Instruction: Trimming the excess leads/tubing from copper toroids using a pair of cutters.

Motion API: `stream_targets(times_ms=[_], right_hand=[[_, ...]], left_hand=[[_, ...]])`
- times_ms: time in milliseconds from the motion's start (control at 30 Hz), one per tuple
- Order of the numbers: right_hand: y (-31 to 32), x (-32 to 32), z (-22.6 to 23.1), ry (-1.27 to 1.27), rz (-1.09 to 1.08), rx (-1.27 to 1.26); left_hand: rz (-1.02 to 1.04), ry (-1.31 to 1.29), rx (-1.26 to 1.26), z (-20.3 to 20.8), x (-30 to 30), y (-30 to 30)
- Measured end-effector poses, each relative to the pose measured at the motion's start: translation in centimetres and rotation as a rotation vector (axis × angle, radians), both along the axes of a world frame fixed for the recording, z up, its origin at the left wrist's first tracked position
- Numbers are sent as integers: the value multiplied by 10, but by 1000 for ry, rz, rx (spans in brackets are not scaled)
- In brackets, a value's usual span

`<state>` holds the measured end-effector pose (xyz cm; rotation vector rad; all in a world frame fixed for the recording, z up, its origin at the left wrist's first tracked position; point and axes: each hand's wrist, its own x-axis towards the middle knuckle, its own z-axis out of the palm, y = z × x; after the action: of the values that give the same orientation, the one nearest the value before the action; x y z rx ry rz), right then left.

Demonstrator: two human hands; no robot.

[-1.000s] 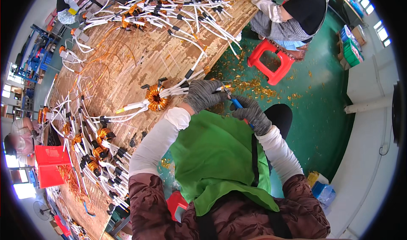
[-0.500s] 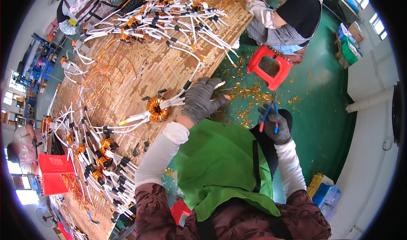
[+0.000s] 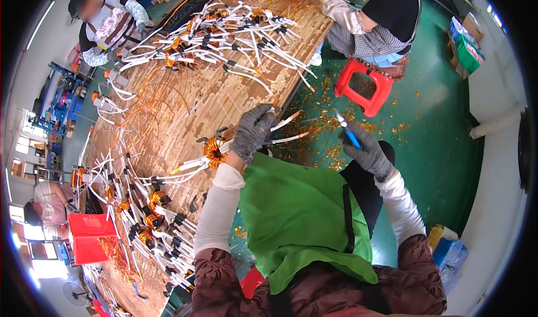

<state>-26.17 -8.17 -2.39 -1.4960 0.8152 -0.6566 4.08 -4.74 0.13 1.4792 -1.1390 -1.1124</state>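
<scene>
My left hand [image 3: 252,133], in a grey glove, is closed around white wires at the table's edge. The wires come from a copper-wound ring coil [image 3: 215,152] lying on the wood beside my wrist. Several wire ends [image 3: 294,117] with copper-coloured tips stick out past my fingers, over the floor. To the right, my gloved right hand [image 3: 371,155] grips blue-handled pliers [image 3: 352,136], their metal jaws tilted up and left, apart from the wires. My fingers hide part of the handles. A green apron [image 3: 302,216] covers my lap.
More coils with white leads [image 3: 148,221] lie heaped at the left, and another pile [image 3: 218,36] covers the table's far end. A red stool [image 3: 364,87] stands ahead right. Copper-coloured scraps [image 3: 330,126] litter the green floor. Co-workers sit around the wooden table [image 3: 185,98].
My left hand has closed from a looser, spread hold on the wires. The pliers have turned from upright with parted handles to tilted left. The view has shifted slightly.
</scene>
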Motion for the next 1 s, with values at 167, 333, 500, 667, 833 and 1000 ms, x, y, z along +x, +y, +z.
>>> stream_targets(times_ms=[167, 333, 500, 667, 833, 1000], right_hand=[[-11, 56, 43, 554, 86, -793], [-9, 80, 50, 571, 176, -766], [-10, 84, 42, 500, 153, -799], [-11, 88, 40, 479, 156, -788], [-10, 96, 45, 541, 140, -865], [-3, 103, 50, 650, 88, -929]], left_hand=[[-23, 74, -76, 4, -3, 15], [-3, 189, -31, -9, -2, 18], [85, 153, -124, 1, -10, 18], [-4, 118, -82, -9, -5, 20], [11, 75, -172, -11, -10, 20], [44, -143, -274, -7, -19, 21]])
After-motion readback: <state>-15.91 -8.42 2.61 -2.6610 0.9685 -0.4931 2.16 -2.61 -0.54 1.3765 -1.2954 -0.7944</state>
